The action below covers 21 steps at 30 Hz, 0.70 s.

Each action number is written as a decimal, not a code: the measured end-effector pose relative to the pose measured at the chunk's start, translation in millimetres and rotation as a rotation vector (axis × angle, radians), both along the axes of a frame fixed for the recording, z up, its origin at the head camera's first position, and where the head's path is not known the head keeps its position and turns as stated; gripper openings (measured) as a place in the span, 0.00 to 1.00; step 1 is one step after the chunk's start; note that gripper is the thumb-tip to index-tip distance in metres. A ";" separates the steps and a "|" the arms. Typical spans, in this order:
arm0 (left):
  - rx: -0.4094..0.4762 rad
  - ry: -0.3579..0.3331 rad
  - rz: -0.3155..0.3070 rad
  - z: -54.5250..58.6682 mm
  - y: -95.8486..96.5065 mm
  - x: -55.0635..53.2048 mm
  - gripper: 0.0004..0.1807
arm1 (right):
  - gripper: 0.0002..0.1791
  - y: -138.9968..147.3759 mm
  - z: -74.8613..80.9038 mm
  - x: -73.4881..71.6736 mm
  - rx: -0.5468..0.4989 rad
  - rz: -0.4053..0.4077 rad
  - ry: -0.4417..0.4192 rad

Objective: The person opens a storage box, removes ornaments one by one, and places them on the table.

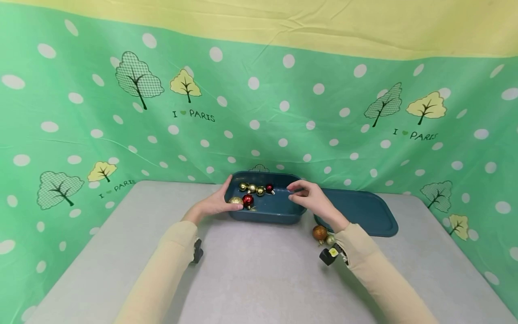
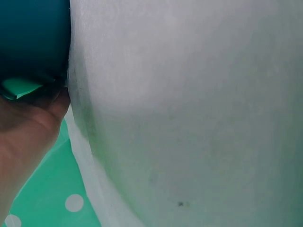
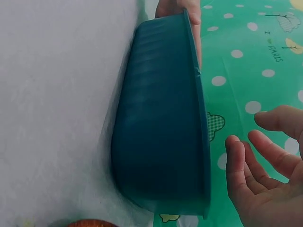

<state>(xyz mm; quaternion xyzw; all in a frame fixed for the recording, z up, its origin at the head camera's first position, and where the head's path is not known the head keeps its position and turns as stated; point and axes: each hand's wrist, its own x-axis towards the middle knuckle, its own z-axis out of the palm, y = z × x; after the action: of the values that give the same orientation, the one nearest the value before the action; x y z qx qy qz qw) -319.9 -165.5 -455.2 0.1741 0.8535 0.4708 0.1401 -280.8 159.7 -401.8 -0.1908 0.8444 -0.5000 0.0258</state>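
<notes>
A dark blue plastic box stands on the table, several small Christmas baubles lying in its left half. Among them are a shiny red bauble, a smaller dark red one and a glittery gold one. My left hand grips the box's left end, thumb over the front rim. Over the right end of the box hovers my right hand. Its fingers are loosely bent and apart, and hold nothing in the right wrist view.
To the right of the box lies its flat blue lid. An orange bauble and a pale gold bauble rest on the grey table by my right wrist. A green dotted curtain hangs behind.
</notes>
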 end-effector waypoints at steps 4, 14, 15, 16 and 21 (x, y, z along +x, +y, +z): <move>0.009 -0.002 0.001 -0.6 -0.6 -0.2 0.65 | 0.15 -3.9 -3.0 -5.1 0.006 -0.004 -0.007; 0.007 -0.012 0.011 -1.3 -0.1 -0.6 0.65 | 0.15 -16.6 -3.5 -16.4 0.063 -0.019 -0.010; 0.010 -0.010 0.010 -1.4 -0.3 -0.8 0.65 | 0.15 -18.1 -3.8 -18.4 0.069 -0.018 -0.010; 0.013 -0.010 0.011 -1.4 -0.3 -0.9 0.66 | 0.16 -19.6 -4.2 -20.2 0.074 -0.017 -0.010; 0.011 -0.004 0.011 -1.1 0.6 0.3 0.65 | 0.18 -25.8 -8.3 -28.5 0.077 -0.009 -0.040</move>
<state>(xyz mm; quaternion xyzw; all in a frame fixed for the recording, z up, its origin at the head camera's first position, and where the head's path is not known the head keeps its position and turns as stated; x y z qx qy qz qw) -319.6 -164.9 -456.4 0.1693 0.8515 0.4768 0.1380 -309.3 133.9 -410.1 -0.1759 0.8631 -0.4710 0.0478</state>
